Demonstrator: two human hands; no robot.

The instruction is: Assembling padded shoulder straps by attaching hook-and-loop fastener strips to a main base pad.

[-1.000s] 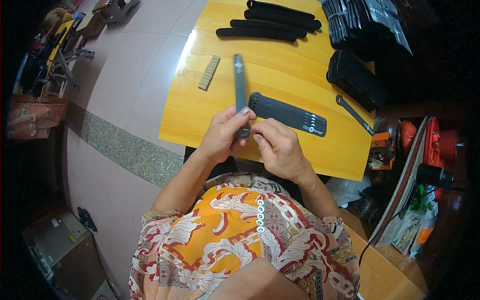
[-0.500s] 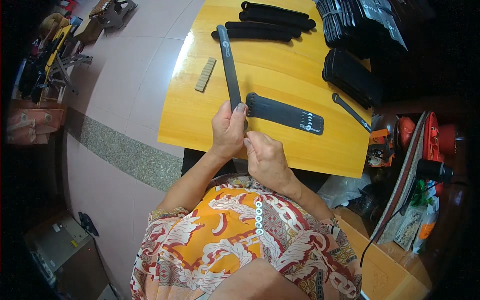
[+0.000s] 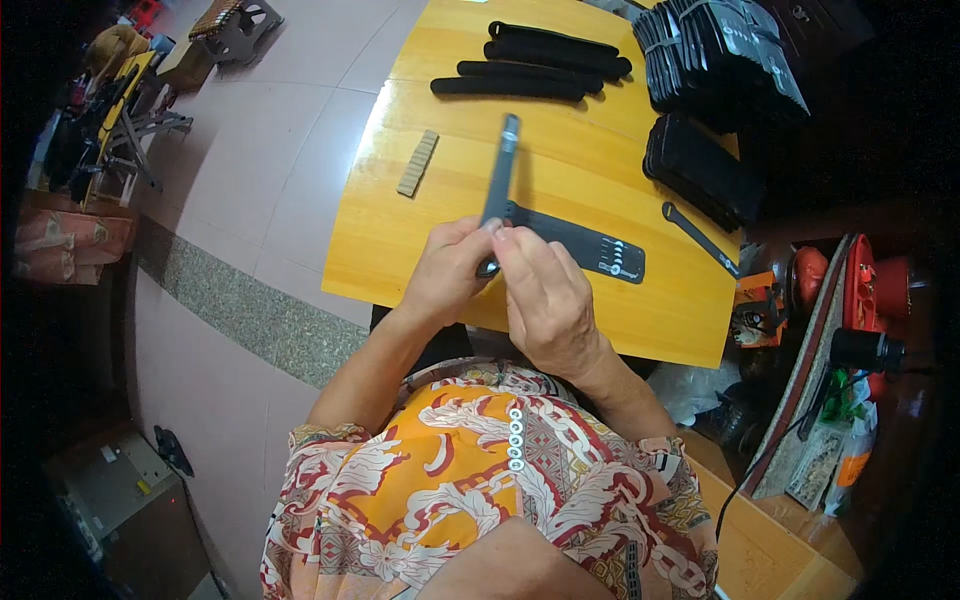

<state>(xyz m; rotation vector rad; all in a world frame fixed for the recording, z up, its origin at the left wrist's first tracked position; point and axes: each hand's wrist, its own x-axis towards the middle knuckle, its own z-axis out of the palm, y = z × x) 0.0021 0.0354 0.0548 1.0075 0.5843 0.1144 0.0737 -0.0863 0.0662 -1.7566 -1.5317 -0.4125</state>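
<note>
at the near edge of the yellow table (image 3: 375, 250), the left hand (image 3: 447, 270) pinches a dark strap (image 3: 501, 170) pointing outward; the right hand (image 3: 552, 300) bunches its fingers beside the left thumb, holding what, i can't tell

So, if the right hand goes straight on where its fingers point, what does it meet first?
The right hand would probably meet the left hand first; depth between them is unclear.

A head-worn fisheye looks down on fingers (image 3: 529, 272).
</note>
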